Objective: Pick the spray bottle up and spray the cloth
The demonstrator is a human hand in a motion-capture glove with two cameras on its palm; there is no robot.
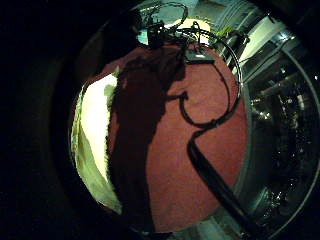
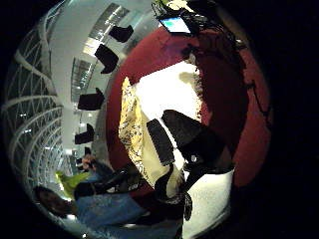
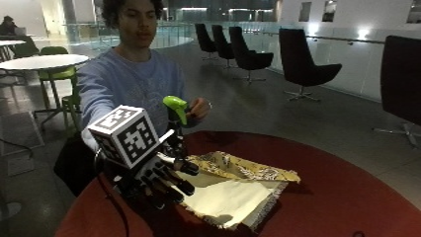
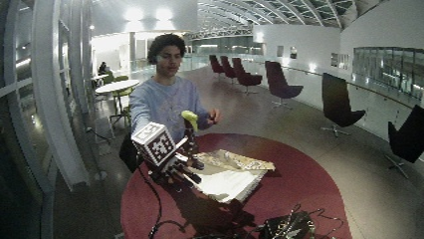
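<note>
At lower left of the outside view, the gloved right hand hovers with fingers loosely spread, grasping nothing, beside the cloth, while the green-topped spray bottle stands behind it ungrasped; pickup and spraying remain.

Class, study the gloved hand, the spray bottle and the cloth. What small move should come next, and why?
Probably reach the gloved right hand to the spray bottle and close on it. The hand hangs open over the cloth edge, holding nothing, while the bottle stands just behind it on the table.
</note>
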